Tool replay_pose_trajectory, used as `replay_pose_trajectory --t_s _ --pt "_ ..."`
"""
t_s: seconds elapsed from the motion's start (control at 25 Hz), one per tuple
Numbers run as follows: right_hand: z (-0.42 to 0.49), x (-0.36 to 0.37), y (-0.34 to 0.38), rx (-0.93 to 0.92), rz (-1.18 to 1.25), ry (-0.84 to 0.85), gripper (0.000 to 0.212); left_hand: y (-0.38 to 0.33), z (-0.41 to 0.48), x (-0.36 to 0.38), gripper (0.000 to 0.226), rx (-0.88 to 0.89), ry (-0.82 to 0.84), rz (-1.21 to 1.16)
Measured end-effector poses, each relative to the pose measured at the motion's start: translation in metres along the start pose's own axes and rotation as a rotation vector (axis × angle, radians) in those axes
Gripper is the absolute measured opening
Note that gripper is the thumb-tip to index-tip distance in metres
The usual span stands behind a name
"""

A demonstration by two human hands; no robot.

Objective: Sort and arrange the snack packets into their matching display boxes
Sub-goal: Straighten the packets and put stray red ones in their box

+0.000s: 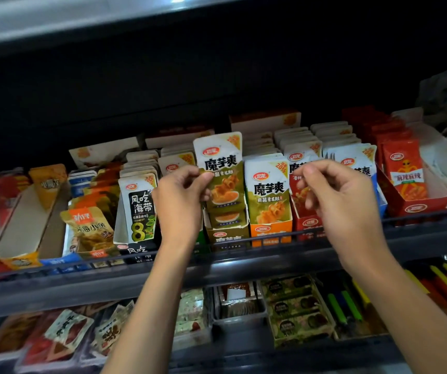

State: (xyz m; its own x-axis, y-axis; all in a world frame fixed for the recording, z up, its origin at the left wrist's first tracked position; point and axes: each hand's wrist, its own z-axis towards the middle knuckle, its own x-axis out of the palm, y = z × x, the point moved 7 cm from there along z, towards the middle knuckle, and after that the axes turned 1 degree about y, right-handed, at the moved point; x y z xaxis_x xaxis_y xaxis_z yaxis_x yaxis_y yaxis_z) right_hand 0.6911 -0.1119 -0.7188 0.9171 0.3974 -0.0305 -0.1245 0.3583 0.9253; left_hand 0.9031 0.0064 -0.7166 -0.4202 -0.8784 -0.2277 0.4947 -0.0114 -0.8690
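Pinching a white-and-olive snack packet [221, 168] at its left edge, the left hand [182, 201] held it upright above the olive display box [223, 233] at mid-frame, where matching packets stood; lowering it straight and flush behind them seemed best. The right hand [335, 193] hovered loosely curled, grasping nothing, before the red box [308, 222].

A shop; tiered shelves [244, 268] hold display boxes [269, 233] of snack packets [268, 190].
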Motion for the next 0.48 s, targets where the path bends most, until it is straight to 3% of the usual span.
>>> replay_pose_trajectory --t_s 0.16,0.32,0.48 --pt "0.002 -0.002 -0.004 0.004 -0.007 0.002 0.018 0.013 -0.001 0.009 0.011 0.010 0.030 0.160" --pt "0.000 0.004 -0.007 0.017 0.017 0.041 0.017 0.017 -0.005 0.008 0.009 0.092 -0.060 0.410" --pt "0.002 0.005 -0.012 0.034 -0.011 0.043 0.017 0.022 -0.005 0.009 0.015 0.046 -0.075 0.462"
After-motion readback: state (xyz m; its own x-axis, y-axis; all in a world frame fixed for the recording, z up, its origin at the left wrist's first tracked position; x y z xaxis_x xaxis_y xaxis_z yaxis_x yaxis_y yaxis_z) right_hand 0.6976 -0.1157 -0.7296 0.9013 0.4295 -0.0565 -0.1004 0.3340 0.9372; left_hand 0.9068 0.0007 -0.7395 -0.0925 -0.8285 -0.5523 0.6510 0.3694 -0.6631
